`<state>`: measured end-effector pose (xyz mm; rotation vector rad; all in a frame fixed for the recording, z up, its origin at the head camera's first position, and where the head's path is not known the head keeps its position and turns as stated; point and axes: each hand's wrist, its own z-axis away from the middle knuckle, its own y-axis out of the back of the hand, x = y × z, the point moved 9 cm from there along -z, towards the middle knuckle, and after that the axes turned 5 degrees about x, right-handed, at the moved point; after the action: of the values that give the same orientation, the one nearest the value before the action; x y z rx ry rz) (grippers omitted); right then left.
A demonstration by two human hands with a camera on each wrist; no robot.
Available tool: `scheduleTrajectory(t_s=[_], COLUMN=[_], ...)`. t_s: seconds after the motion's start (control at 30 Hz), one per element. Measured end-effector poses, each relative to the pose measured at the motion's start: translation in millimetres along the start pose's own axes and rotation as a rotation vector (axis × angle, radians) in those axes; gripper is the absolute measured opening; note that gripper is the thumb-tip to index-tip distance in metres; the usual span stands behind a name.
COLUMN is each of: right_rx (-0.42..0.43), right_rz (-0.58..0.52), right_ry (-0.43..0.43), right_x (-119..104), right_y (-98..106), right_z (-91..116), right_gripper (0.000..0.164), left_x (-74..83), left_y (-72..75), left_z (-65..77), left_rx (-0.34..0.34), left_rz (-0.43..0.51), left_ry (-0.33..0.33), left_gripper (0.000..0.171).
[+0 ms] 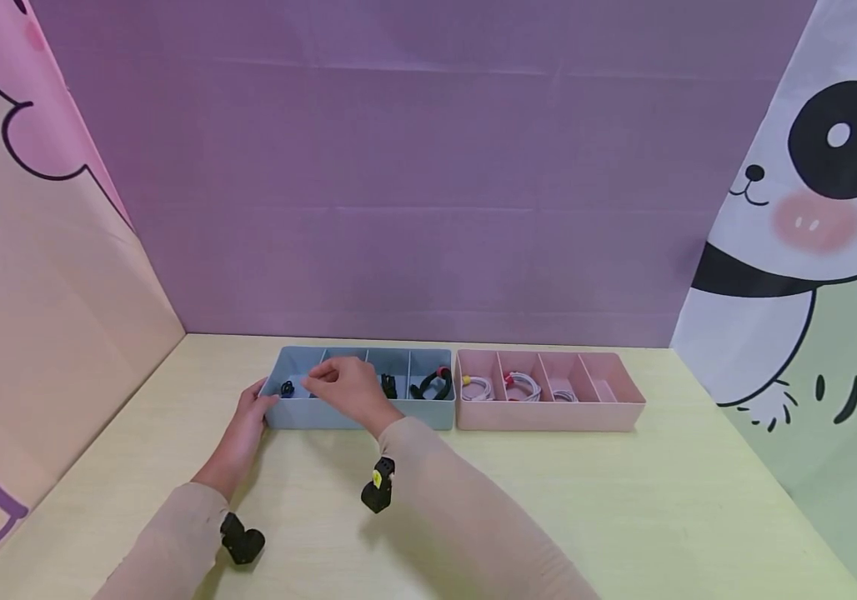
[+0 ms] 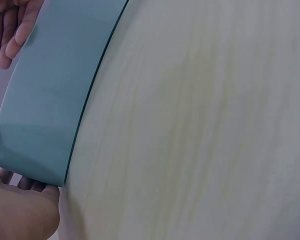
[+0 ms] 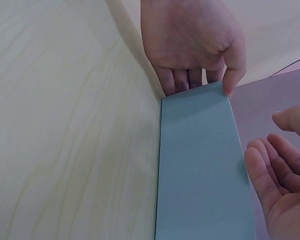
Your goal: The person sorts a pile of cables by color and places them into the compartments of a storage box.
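Note:
A blue four-compartment organizer box (image 1: 308,417) stands on the table. My left hand (image 1: 247,423) grips its left end, the thumb at the front rim and the fingers against the end wall, as the right wrist view shows. Over the second compartment from the left hovers my right hand (image 1: 355,388), fingers loosely bent, thumb apart from them and nothing between. The leftmost compartment contains a small black cable bundle (image 1: 288,388). Further right lie a black cable (image 1: 388,386) and a looped black cable with a red tie (image 1: 441,385). My right hand partly hides the second compartment.
Right beside the blue box stands a pink four-compartment box (image 1: 548,417). It has white cable coils, one with a yellow tie (image 1: 466,380) and one with a red tie (image 1: 508,378). A purple backdrop (image 1: 428,208) rises behind the table.

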<state>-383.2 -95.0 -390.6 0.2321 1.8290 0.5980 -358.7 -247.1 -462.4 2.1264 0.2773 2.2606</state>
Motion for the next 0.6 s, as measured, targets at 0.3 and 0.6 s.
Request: scheduleTrajectory(t_s=[0.3, 0.6], right_rx=[-0.026, -0.037], right_rz=[0.039, 0.058], right_ry=[0.048, 0.090], right_x=[-7, -7], right_y=[4, 10], right_z=[4, 10], right_gripper=[0.020, 0.020], left_x=[1.7, -0.5], left_y=[1.0, 0.9], left_z=[1.5, 1.2], left_rx=[-0.002, 0.000], left_rz=[-0.008, -0.011], left_ry=[-0.008, 0.015], left_gripper=[0.067, 0.069])
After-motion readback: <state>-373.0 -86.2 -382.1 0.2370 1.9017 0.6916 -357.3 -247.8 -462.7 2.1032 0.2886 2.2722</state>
